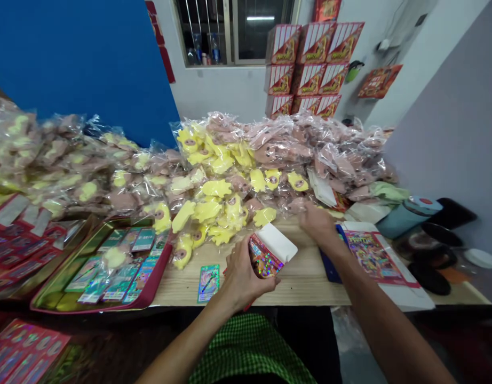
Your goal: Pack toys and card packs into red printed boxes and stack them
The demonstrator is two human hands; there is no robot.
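On the wooden table, below the heap of bagged toys, your left hand is closed around the small box, flap raised; too hard a squeeze could crease it. Your right hand is blurred near the heap, so I can't tell its grip; a careless knock could slide bags onto the loose card.

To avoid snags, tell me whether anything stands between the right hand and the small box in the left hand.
No separate object visibly stands between the right hand and the small box; only the box's white flap juts out on that side. That hand is blurred.
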